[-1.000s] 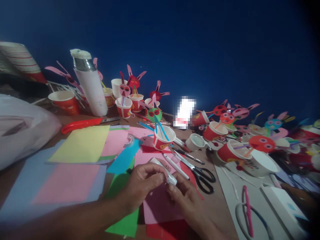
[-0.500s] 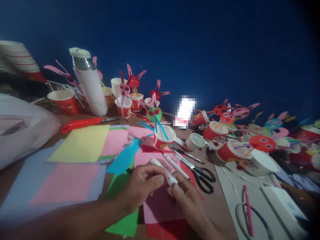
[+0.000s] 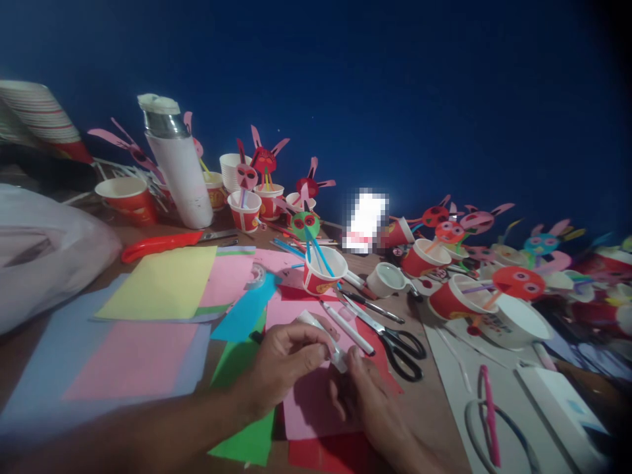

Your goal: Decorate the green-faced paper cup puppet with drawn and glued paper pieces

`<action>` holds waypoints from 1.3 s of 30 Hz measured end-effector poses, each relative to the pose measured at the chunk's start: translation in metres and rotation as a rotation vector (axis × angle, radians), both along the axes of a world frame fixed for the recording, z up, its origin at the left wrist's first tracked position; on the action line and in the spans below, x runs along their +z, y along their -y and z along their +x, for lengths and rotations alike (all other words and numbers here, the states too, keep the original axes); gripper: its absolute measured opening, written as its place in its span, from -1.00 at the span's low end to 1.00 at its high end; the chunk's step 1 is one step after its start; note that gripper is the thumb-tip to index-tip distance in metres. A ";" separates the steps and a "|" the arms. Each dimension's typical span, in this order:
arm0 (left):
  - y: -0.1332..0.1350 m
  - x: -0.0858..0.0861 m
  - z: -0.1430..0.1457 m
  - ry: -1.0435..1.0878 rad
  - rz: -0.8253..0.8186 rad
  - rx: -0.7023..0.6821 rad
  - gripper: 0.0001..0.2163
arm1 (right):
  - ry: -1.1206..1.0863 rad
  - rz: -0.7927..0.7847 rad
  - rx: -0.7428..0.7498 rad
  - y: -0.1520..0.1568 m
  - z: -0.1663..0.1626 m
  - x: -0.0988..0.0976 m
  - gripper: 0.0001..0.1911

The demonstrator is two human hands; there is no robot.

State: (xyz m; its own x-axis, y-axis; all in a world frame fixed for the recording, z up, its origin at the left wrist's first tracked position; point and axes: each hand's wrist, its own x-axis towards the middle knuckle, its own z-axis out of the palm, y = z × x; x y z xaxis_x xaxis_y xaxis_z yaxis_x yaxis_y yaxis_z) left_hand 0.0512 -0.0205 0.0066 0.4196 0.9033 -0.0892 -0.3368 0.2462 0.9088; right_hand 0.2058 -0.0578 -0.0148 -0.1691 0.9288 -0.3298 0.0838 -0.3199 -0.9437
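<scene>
White tube (image 3: 340, 360) pinched in grip of left hand (image 3: 289, 359), near end beside right hand (image 3: 370, 394), whose hold cannot be told. Beyond grip, green paper face (image 3: 305, 226) already mounted on blue straws (image 3: 322, 251) in red cup (image 3: 316, 282); beneath grip, pink sheet (image 3: 310, 416) left uncut where seen.

Leaves low passage for the left hand (image 3: 286, 362) over the yellow sheet (image 3: 158, 283); is blocked ahead by the blue-strawed cup (image 3: 317, 283), rightward by white pen (image 3: 348, 329) and black-handled scissors (image 3: 388, 334).

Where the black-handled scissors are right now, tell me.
In the head view, the black-handled scissors lie right of centre, just to the right of the white pen and beyond the right hand.
</scene>
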 end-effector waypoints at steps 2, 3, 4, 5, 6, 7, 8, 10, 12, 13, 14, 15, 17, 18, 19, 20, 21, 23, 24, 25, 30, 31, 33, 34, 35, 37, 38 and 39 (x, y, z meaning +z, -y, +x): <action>0.000 0.000 0.001 0.022 -0.038 0.014 -0.88 | -0.016 0.125 -0.053 -0.001 -0.002 0.003 -0.50; 0.000 -0.001 0.001 0.022 -0.063 0.018 -0.87 | -0.038 0.166 -0.064 -0.001 -0.004 0.004 -0.58; 0.000 -0.001 0.001 0.015 -0.091 0.016 -0.86 | -0.059 0.191 -0.070 -0.002 -0.005 0.004 -0.64; -0.001 -0.002 0.001 0.004 -0.115 0.008 -0.85 | -0.072 0.203 -0.078 -0.002 -0.006 0.003 -0.68; -0.001 -0.002 0.001 -0.001 -0.130 -0.004 -0.85 | -0.072 0.209 -0.094 -0.002 -0.007 0.002 -0.71; -0.001 -0.002 0.001 0.004 -0.133 -0.015 -0.85 | -0.051 0.223 -0.119 -0.002 -0.008 0.000 -0.73; -0.001 -0.002 0.001 0.014 -0.131 -0.024 -0.87 | -0.013 0.243 -0.143 -0.002 -0.008 -0.002 -0.74; -0.001 -0.002 0.001 0.039 -0.117 -0.026 -0.89 | 0.081 0.295 -0.182 -0.002 -0.008 -0.004 -0.73; -0.001 -0.002 0.002 0.042 -0.107 -0.032 -0.90 | 0.156 0.344 -0.209 -0.002 -0.008 -0.004 -0.72; 0.000 -0.002 0.002 0.030 -0.106 -0.039 -0.90 | 0.183 0.366 -0.211 -0.003 -0.007 -0.003 -0.72; 0.000 -0.003 0.002 0.015 -0.107 -0.046 -0.90 | 0.209 0.389 -0.207 -0.003 -0.006 -0.002 -0.73; 0.001 -0.003 0.003 -0.002 -0.109 -0.052 -0.90 | 0.236 0.414 -0.196 -0.004 -0.005 -0.001 -0.75; 0.002 -0.004 0.003 -0.037 -0.105 -0.058 -0.89 | 0.296 0.460 -0.167 -0.005 -0.001 0.001 -0.80; 0.002 -0.004 0.004 -0.048 -0.102 -0.065 -0.89 | 0.320 0.477 -0.160 -0.006 0.001 0.002 -0.82; 0.003 -0.004 0.004 -0.058 -0.101 -0.073 -0.89 | 0.334 0.478 -0.163 -0.007 0.004 0.003 -0.81; 0.003 -0.004 0.004 -0.072 -0.111 -0.084 -0.89 | 0.333 0.466 -0.178 -0.009 0.007 0.003 -0.80; 0.002 -0.003 0.004 -0.092 -0.133 -0.092 -0.89 | 0.321 0.446 -0.210 -0.010 0.009 0.004 -0.77; 0.000 -0.002 0.004 -0.150 -0.187 -0.077 -0.88 | 0.273 0.390 -0.307 -0.013 0.013 0.007 -0.73; -0.002 -0.002 0.004 -0.185 -0.202 -0.054 -0.88 | 0.246 0.361 -0.360 -0.014 0.014 0.010 -0.71; -0.003 -0.002 0.003 -0.216 -0.207 -0.031 -0.87 | 0.224 0.339 -0.406 -0.015 0.015 0.012 -0.70; -0.012 -0.003 0.001 -0.208 -0.250 0.037 -0.84 | 0.258 0.487 -0.427 -0.012 0.017 0.019 -0.81; -0.012 -0.004 0.001 -0.196 -0.273 0.043 -0.85 | 0.278 0.577 -0.407 -0.011 0.018 0.018 -0.85; -0.012 -0.003 0.001 -0.181 -0.305 0.045 -0.84 | 0.304 0.744 -0.350 -0.008 0.019 0.015 -0.90; -0.011 -0.003 0.000 -0.171 -0.318 0.042 -0.84 | 0.315 0.794 -0.312 -0.006 0.020 0.014 -0.90; -0.011 -0.002 0.000 -0.158 -0.331 0.040 -0.83 | 0.331 0.813 -0.271 -0.005 0.021 0.012 -0.88; -0.010 -0.001 0.000 -0.119 -0.355 0.039 -0.83 | 0.380 0.810 -0.201 -0.002 0.021 0.009 -0.81; -0.009 -0.001 0.000 -0.093 -0.368 0.038 -0.84 | 0.409 0.816 -0.181 -0.002 0.022 0.008 -0.79; -0.009 -0.001 0.000 -0.068 -0.382 0.039 -0.84 | 0.438 0.832 -0.169 -0.001 0.022 0.008 -0.77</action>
State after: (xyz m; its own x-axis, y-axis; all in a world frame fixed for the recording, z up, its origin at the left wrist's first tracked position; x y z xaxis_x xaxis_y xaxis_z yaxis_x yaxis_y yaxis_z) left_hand 0.0515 -0.0111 0.0057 0.3669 0.8148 -0.4488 -0.2952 0.5595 0.7745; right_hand 0.2277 -0.0564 -0.0066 -0.0299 0.8949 0.4452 0.4975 0.3997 -0.7699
